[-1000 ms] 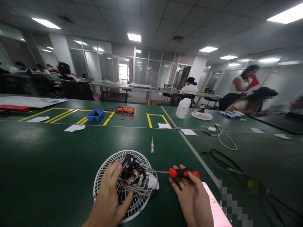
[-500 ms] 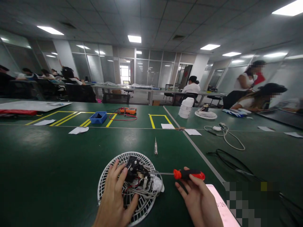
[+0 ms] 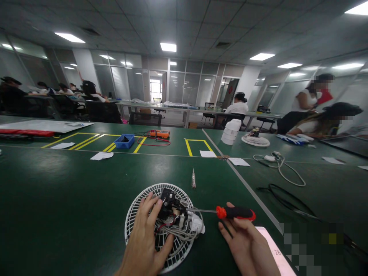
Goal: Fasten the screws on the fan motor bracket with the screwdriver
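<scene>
A white round fan grille (image 3: 135,218) lies flat on the green table near me. On it sits a black motor and switch assembly (image 3: 170,203) with grey and red wires and a white plug (image 3: 197,224). My left hand (image 3: 145,241) presses on the grille, fingers spread against the assembly. My right hand (image 3: 248,245) holds a red and black screwdriver (image 3: 235,212) by the handle. Its metal shaft points left into the assembly.
A small tester screwdriver (image 3: 193,179) lies just beyond the grille. A pink phone (image 3: 276,255) rests by my right wrist. Black and white cables (image 3: 283,172) lie to the right. Further off are a blue bin (image 3: 124,141), an orange multimeter (image 3: 160,133) and seated people.
The view has drifted, so everything sits a little further right in the frame. My hands keep the same hold on the grille and screwdriver.
</scene>
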A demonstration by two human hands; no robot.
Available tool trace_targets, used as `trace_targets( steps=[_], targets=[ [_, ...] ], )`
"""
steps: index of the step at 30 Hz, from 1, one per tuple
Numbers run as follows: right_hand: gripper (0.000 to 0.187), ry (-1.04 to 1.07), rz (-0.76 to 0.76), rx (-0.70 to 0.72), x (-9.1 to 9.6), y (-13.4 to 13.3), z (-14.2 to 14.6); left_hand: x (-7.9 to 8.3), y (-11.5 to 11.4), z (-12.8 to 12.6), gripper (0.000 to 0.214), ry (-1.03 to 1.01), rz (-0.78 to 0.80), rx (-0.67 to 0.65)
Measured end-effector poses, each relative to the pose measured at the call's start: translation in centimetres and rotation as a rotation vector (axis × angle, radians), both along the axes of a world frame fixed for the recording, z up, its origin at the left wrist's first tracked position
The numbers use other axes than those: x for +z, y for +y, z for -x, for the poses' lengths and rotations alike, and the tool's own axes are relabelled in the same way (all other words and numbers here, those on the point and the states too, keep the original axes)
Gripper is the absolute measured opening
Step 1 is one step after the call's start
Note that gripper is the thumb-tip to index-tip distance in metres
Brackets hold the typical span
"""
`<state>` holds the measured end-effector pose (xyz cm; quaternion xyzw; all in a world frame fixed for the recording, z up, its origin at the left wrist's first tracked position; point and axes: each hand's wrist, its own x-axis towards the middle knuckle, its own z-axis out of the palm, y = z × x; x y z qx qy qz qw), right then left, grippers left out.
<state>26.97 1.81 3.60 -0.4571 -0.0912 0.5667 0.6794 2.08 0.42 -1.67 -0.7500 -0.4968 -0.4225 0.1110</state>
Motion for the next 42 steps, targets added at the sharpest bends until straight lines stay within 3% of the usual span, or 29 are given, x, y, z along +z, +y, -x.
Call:
trace_targets(
  steps=[5, 12, 16, 21, 29, 34, 42],
  targets=[
    [0.063, -0.083, 0.009, -0.008, -0.1, 0.1, 0.4, 0.3, -0.1, 0.0, 0.079, -0.011, 0.001, -0.025],
    [0.047, -0.067, -0.021, -0.022, 0.5, -0.4, 0.4, 0.5, -0.2, -0.2, 0.078, -0.045, 0.008, -0.044],
    [0.047, -0.092, 0.005, -0.019, 0.1, -0.3, 0.4, 0.5, -0.5, -0.2, 0.075, -0.044, 0.053, -0.060],
    [0.046, -0.111, -0.037, 0.034, -0.6, -0.1, 0.9, 1.1, -0.9, -0.1, 0.066, 0.025, 0.084, -0.055],
    [0.044, -0.060, -0.005, -0.012, 0.0, 0.0, 1.3, 1.5, -0.8, -0.1, 0.067, 0.088, 0.054, -0.058],
    [0.041, 0.019, -0.080, 0.000, 0.6, -0.2, 1.4, 1.3, -0.8, -0.1, 0.074, 0.124, 0.057, -0.034],
    [0.031, -0.107, -0.191, 0.037, 0.2, -0.2, 1.3, 1.2, -0.9, -0.2, 0.077, 0.158, 0.054, -0.007]
  ],
)
